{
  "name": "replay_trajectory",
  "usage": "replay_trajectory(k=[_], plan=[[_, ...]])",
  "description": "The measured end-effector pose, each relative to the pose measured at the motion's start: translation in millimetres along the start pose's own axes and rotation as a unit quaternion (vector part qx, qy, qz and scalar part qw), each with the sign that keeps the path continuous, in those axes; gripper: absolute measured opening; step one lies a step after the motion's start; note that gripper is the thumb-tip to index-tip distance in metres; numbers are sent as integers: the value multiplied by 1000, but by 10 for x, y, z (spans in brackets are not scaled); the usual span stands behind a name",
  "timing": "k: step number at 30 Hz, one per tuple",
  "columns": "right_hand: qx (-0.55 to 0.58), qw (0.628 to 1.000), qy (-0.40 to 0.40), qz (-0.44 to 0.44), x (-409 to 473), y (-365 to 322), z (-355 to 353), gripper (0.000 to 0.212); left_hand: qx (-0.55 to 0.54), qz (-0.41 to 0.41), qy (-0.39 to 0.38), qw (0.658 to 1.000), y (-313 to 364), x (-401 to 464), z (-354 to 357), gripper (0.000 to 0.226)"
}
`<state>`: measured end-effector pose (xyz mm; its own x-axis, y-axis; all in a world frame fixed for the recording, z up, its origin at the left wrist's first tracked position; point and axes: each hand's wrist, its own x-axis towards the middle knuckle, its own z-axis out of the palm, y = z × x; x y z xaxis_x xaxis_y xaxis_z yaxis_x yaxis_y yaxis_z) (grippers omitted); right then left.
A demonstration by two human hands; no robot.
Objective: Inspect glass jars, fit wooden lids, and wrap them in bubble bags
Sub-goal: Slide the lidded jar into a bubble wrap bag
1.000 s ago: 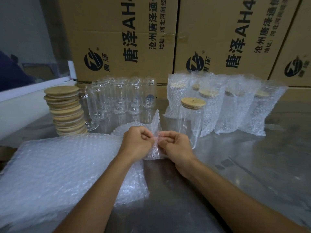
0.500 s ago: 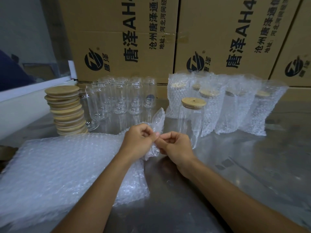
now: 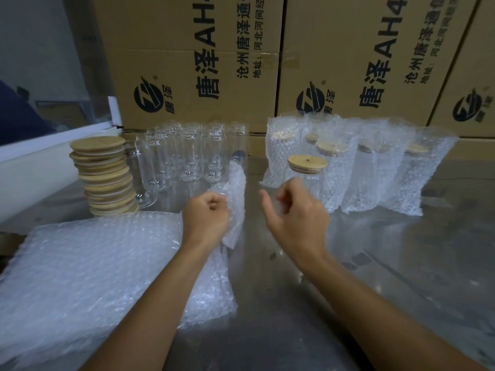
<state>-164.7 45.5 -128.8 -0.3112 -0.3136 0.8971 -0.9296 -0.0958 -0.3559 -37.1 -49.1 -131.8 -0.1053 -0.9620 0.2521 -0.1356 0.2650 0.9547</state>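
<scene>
Single view, head-worn, wide-angle. Looks forward and down from above the person's forearms onto a metal table (image 3: pixel 401 263). Both arms enter from the bottom edge; left hand (image 3: pixel 206 218) and right hand (image 3: pixel 297 215) sit near frame centre, close to the lens. View faces a wall of cardboard boxes (image 3: pixel 187 62) at the table's far side, filling the upper frame. Straight edges bow toward the borders. No second view to overlap.

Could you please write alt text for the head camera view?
A person's left hand pinches a bubble bag while the right hand hovers open before a lidded glass jar on a metal table.
</scene>
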Motion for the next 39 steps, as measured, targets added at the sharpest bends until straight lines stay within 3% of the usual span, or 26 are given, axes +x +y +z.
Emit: replay_trajectory(k=[3,5,8,11,14,18,20,22,23,26,27,31,35,39], plan=[[5,996,86,9,102,160,-35,32,27,27,7,999,0,-12,-4,27],[-5,994,87,67,114,285,-43,54,51,60,8,997,14,-29,-14,32],[-2,986,-2,168,60,460,-36,87,72,78,-3,994,43,-83,-17,41],[80,943,-131,294,17,575,-9,106,91,86,4,992,48,-107,-10,31],[83,916,-195,340,15,651,17,99,134,111,-2,985,57,-133,-11,18],[195,889,-149,388,6,604,26,74,260,160,-1,952,84,-185,-5,56],[337,832,-110,427,57,473,21,66,301,178,-8,937,99,-207,10,69],[452,750,-116,470,125,326,0,73,322,195,-16,926,108,-223,25,75],[476,723,-144,479,152,267,-21,71,325,201,-18,924,113,-227,27,76],[528,668,-241,465,152,115,-87,35,327,209,-23,921,126,-239,29,81],[535,658,-264,460,132,91,-91,34,326,212,-24,921,128,-244,31,82],[521,648,-325,450,75,-1,-71,76,304,218,-25,927,100,-238,38,77],[507,655,-340,446,56,-39,-41,72,245,208,-26,947,77,-199,35,77],[518,668,-276,458,1,17,18,66,208,211,-36,955,54,-178,23,63]])
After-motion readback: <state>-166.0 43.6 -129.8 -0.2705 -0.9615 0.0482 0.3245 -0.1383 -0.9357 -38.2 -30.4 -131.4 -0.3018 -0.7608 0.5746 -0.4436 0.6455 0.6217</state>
